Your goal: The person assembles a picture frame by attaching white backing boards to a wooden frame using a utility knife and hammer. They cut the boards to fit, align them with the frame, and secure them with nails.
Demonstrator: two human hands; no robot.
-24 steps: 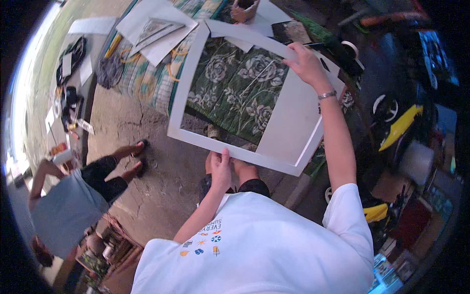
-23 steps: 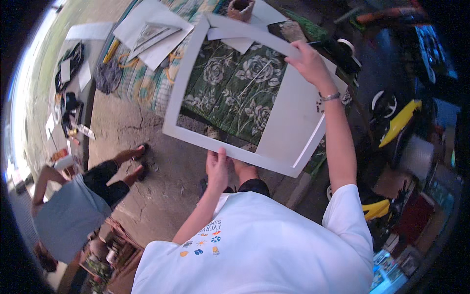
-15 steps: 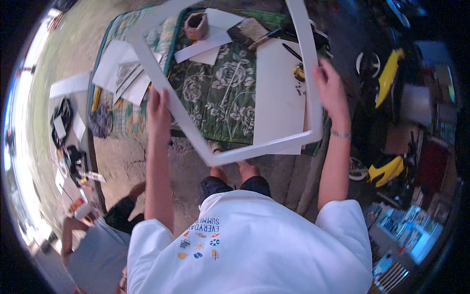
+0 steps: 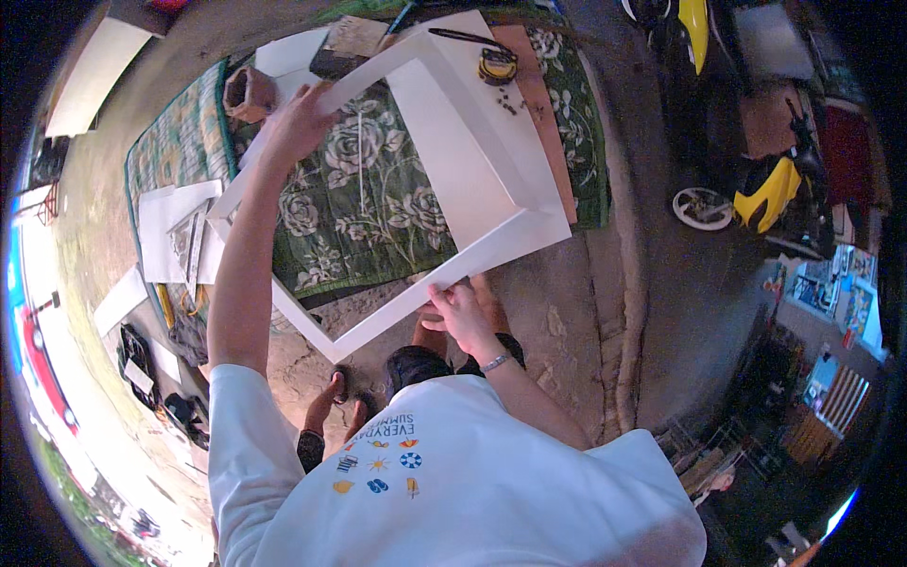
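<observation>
A white rectangular open frame is held tilted above the green floral quilt. My left hand is closed around the frame's far left side. On its near side, my right hand grips the rail from below, fingers partly hidden behind it. Through and beyond the opening lies a white board. On that board rest a yellow and black tape measure, a black pen-like object and several small dark pieces.
A brown strip of board lies under the white one. Left stand a brown pot-like container and white sheets with a grey triangular piece. Another person's feet are close by, left. Yellow motorbike at right.
The frame has turned and come nearer and lower. My right hand has moved from its right side to its near side; my left hand has gone farther away along the left side. The view has swung.
</observation>
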